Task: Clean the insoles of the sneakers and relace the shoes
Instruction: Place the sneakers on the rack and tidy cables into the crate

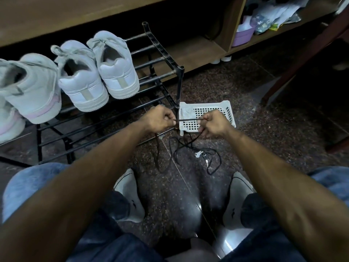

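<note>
My left hand point(158, 119) and right hand point(213, 122) each pinch the black shoelace point(186, 120) in curled fingers, stretching it taut just above the white basket point(227, 112).

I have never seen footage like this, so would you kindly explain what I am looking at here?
No machine here: a camera worn on a person's head looks down at their own two arms. The left hand and right hand pinch a thin black shoelace, pulled straight between them; the rest trails onto the dark speckled floor. Behind the hands lies a white perforated plastic basket. Pale sneakers stand on a black metal shoe rack to the left. Small metal keys lie on the floor.
</note>
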A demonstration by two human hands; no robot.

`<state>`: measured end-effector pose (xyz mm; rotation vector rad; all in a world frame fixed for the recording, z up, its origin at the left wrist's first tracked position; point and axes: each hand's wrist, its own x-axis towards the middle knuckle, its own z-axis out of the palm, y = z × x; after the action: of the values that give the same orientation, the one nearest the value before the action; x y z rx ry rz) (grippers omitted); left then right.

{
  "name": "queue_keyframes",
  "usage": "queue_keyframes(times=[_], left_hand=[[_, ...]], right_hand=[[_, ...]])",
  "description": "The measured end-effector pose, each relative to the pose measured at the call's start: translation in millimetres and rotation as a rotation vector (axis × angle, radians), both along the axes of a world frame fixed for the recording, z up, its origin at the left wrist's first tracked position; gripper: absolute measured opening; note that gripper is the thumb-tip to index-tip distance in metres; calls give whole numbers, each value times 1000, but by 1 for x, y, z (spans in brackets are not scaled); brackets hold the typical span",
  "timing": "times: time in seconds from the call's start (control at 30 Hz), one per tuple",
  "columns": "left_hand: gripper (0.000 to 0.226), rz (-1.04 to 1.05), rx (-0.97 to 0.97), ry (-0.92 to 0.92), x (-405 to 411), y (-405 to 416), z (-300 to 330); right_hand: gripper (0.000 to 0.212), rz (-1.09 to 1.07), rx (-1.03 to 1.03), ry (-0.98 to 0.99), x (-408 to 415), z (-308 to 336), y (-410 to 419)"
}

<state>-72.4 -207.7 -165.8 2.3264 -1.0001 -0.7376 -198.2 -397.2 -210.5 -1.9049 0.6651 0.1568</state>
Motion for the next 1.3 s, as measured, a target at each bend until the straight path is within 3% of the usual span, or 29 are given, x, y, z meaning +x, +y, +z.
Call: queue_keyframes(times=[0.1, 0.3, 0.5, 0.77, 0.93, 1.17, 1.23, 1.3], left_hand=[[13, 29, -36, -17, 1, 4, 24], [1, 48, -375, 158, -17, -9, 82], [11, 20, -655, 112, -26, -27, 132], [12, -17, -846, 5, -36, -43, 164], [11, -28, -903, -34, -41, -48, 173], [10, -34, -889, -40, -45, -51, 166], [9, -13, -932, -21, -47, -50, 168], [9, 8, -973, -9, -46, -47, 174]], right_hand=[[19, -63, -156, 85, -6, -4, -16], [24, -40, -440, 112, -16, 13, -20], [34, 7, -636, 74, -17, 33, -15], [37, -14, -444, 22, -15, 37, -11], [21, 69, -290, 9, -20, 51, -4], [54, 161, 12, -140, -25, 79, 26], [46, 190, 86, -142, -22, 77, 35], [25, 213, 63, -126, -16, 69, 46]])
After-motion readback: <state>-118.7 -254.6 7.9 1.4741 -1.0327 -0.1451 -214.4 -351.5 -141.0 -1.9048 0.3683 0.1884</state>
